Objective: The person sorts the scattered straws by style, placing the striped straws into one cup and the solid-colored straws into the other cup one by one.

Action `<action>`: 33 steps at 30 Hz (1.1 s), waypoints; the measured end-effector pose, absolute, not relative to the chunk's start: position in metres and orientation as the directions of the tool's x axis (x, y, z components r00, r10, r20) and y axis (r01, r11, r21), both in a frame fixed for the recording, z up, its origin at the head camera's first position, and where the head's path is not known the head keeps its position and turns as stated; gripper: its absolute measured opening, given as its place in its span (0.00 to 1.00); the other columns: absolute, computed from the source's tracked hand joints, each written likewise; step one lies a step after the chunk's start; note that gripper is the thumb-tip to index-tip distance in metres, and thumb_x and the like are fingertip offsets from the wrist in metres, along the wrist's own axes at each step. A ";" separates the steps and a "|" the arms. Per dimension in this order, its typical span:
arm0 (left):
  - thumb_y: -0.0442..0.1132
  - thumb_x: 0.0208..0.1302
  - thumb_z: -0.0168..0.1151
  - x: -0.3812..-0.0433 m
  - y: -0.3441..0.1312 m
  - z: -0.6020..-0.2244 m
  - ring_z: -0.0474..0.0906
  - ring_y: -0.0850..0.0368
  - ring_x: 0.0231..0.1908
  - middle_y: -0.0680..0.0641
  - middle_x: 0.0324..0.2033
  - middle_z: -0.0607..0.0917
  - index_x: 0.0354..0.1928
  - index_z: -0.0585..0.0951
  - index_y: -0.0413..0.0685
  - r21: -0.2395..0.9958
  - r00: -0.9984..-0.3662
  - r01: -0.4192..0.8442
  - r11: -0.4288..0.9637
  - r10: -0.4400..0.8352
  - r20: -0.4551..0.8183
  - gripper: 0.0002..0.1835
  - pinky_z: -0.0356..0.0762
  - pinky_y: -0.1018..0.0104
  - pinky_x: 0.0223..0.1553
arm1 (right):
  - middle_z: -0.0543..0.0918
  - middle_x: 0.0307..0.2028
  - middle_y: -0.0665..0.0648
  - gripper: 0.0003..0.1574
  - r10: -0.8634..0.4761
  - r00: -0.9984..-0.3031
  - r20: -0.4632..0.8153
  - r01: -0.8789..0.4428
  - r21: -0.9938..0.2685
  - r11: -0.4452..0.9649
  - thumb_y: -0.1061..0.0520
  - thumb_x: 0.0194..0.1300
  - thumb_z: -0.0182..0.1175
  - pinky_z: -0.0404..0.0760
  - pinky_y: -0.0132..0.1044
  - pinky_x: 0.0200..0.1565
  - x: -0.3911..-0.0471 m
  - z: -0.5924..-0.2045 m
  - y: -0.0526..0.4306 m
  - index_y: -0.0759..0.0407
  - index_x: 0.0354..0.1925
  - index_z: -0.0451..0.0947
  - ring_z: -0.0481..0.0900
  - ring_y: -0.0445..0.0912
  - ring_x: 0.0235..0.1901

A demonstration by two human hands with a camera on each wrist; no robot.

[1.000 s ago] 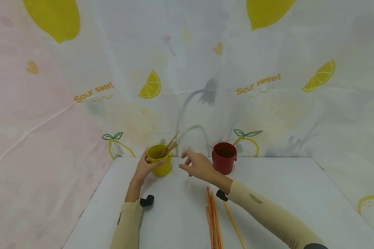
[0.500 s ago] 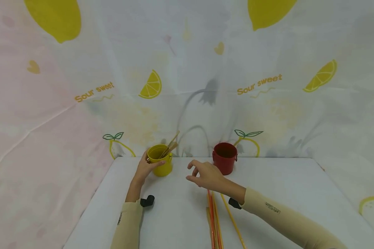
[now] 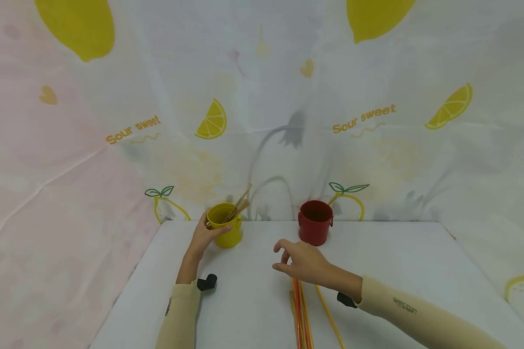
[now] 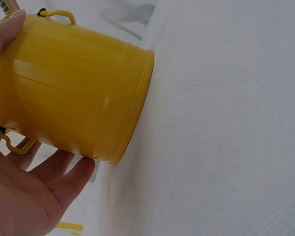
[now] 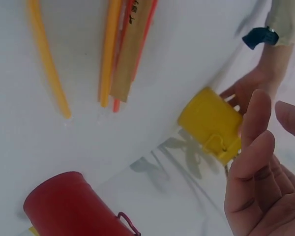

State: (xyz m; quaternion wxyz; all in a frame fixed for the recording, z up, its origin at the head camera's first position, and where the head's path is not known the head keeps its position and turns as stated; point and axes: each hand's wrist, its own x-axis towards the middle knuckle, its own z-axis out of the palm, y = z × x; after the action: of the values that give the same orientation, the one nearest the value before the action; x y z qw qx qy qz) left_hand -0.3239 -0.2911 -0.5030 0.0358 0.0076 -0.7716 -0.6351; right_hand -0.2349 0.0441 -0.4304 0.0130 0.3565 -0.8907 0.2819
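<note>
Your white table (image 3: pixel 244 305) carries a yellow bucket (image 3: pixel 229 237) and, to its right, a red bucket (image 3: pixel 313 230), both near the far edge, while closer to you lie a bunch of orange, red and tan sticks (image 3: pixel 298 312) and one separate orange stick (image 3: pixel 329 315).

Head downward, wrist views sharing yellow bucket (image 4: pixel 76 88)

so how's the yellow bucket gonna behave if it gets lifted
The yellow bucket is probably stiff: it looks round where the left hand grips it. Its glossy surface may be a bit slippery. The sticks inside could slide if it tilts, since they lean to one side.
</note>
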 end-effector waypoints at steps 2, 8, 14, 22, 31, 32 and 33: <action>0.50 0.51 0.78 -0.323 -0.290 -0.503 0.59 0.45 0.69 0.48 0.69 0.64 0.75 0.57 0.57 0.981 -0.997 0.040 0.191 -0.056 0.052 0.53 0.56 0.43 0.68 | 0.83 0.29 0.42 0.19 -0.635 -0.739 0.226 -0.653 -0.473 0.592 0.49 0.62 0.70 0.72 0.29 0.22 -0.232 -0.434 0.048 0.51 0.48 0.76 0.69 0.34 0.18; 0.49 0.52 0.78 -0.323 -0.290 -0.503 0.59 0.45 0.68 0.48 0.69 0.64 0.75 0.57 0.57 0.981 -0.997 0.045 0.188 -0.055 0.056 0.52 0.57 0.44 0.68 | 0.80 0.26 0.39 0.22 -0.649 -0.741 0.174 -0.639 -0.479 0.602 0.47 0.62 0.70 0.72 0.29 0.22 -0.225 -0.439 0.056 0.51 0.50 0.74 0.69 0.34 0.19; 0.49 0.53 0.77 -0.324 -0.291 -0.505 0.58 0.43 0.69 0.46 0.70 0.62 0.76 0.55 0.56 0.981 -0.997 0.049 0.189 -0.045 0.058 0.52 0.56 0.43 0.68 | 0.78 0.24 0.38 0.24 -0.640 -0.760 0.112 -0.601 -0.498 0.626 0.49 0.61 0.70 0.71 0.30 0.22 -0.222 -0.446 0.064 0.51 0.49 0.72 0.69 0.35 0.19; 0.49 0.52 0.78 -0.322 -0.292 -0.501 0.59 0.43 0.68 0.47 0.70 0.63 0.76 0.56 0.57 0.980 -0.997 0.040 0.193 -0.060 0.052 0.53 0.57 0.44 0.68 | 0.78 0.23 0.38 0.23 -0.618 -0.784 0.059 -0.543 -0.549 0.636 0.51 0.59 0.72 0.71 0.31 0.23 -0.219 -0.456 0.071 0.52 0.48 0.72 0.71 0.35 0.19; 0.48 0.54 0.77 -0.323 -0.290 -0.502 0.58 0.43 0.69 0.46 0.70 0.62 0.75 0.56 0.57 0.982 -0.997 0.050 0.181 -0.049 0.060 0.51 0.56 0.44 0.68 | 0.77 0.21 0.42 0.26 -0.586 -0.808 -0.059 -0.426 -0.628 0.651 0.52 0.58 0.72 0.71 0.30 0.20 -0.218 -0.472 0.072 0.56 0.49 0.71 0.73 0.38 0.16; 0.47 0.54 0.77 -0.324 -0.290 -0.503 0.58 0.43 0.69 0.46 0.70 0.62 0.76 0.56 0.57 0.983 -0.997 0.052 0.177 -0.046 0.061 0.52 0.55 0.44 0.69 | 0.76 0.20 0.42 0.25 -0.587 -0.807 -0.061 -0.428 -0.624 0.654 0.52 0.59 0.72 0.71 0.30 0.20 -0.219 -0.475 0.072 0.56 0.49 0.71 0.73 0.38 0.16; 0.47 0.54 0.77 -0.324 -0.290 -0.504 0.58 0.43 0.69 0.46 0.70 0.62 0.75 0.56 0.56 0.983 -0.997 0.052 0.174 -0.046 0.061 0.51 0.55 0.44 0.69 | 0.76 0.20 0.41 0.25 -0.590 -0.806 -0.059 -0.434 -0.619 0.654 0.53 0.59 0.72 0.70 0.30 0.20 -0.218 -0.477 0.073 0.56 0.49 0.71 0.72 0.38 0.16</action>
State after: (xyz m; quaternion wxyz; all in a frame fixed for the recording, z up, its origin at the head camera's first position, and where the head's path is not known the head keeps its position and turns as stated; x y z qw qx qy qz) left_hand -0.3239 -0.2898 -0.5042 0.0383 -0.0020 -0.7652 -0.6426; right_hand -0.2185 0.0725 -0.4773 -0.1283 0.2841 -0.9004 0.3035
